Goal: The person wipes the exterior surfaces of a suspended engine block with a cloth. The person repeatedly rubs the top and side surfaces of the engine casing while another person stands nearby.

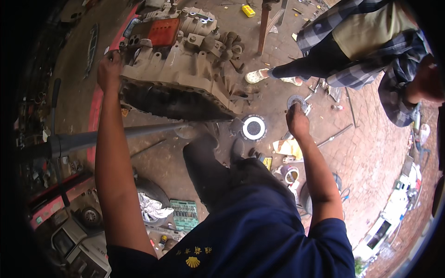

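Observation:
A large, grimy gearbox (162, 74) stands in front of me, its wide bell-shaped opening facing my legs. My left hand (110, 73) is at the gearbox's left edge, fingers curled; what they grip is hidden. On top of the housing lie a red cover (163, 32) and a dark object with round lenses (135, 40), like a phone. My right hand (298, 121) is a closed fist held out to the right, and whatever it holds is too small to make out. Beyond that fist a round grey disc (296, 99) shows on the floor.
A person in a checked shirt (320, 32) stands at the far right. Near my feet lies a ring-shaped clutch cover (254, 128). A dark bar (116, 134) crosses at left. A green socket set (184, 214), a tyre (150, 190) and a tin (291, 175) sit around me.

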`<state>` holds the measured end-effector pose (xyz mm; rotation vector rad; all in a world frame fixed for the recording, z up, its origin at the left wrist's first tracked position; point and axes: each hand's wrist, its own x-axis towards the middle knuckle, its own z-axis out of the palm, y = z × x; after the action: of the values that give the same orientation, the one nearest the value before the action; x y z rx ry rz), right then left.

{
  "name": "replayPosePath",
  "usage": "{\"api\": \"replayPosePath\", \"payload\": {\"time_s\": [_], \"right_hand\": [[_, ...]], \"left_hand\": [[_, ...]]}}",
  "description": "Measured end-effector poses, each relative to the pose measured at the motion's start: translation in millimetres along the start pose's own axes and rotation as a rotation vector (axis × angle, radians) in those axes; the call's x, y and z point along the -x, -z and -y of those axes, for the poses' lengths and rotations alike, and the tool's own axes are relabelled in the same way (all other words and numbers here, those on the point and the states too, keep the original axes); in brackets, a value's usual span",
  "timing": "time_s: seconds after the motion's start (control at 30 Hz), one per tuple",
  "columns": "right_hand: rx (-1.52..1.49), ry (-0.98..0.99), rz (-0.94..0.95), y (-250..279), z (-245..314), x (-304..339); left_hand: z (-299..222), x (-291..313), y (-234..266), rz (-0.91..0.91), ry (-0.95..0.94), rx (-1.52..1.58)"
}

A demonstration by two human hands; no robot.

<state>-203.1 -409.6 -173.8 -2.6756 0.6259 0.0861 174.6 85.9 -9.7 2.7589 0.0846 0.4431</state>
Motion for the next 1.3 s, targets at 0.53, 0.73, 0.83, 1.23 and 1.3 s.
{"api": "replayPosePath", "payload": {"time_s": [0.53, 0.73, 0.83, 1.23, 1.3], "right_hand": [[0.061, 0.122, -0.041, -32, 48, -41], [-0.131, 0.084, -0.195, -16, 34, -32], [-0.352, 0.119, -0.353, -2, 10, -22], [-1.025, -0.374, -0.426, 56, -57, 8], [-1.051, -0.310, -0.491, 64, -53, 4]], "left_hand": [[-5, -1, 1, 0.043, 0.095, -0.021], [1, -2, -5, 0.002, 0.051, -0.055], [-2, 3, -4, -0.031, -0.008, -0.004], [-18, 16, 4, -0.116, -0.042, 0.045], [-22, 19, 4, -0.122, -0.028, 0.028]]}}
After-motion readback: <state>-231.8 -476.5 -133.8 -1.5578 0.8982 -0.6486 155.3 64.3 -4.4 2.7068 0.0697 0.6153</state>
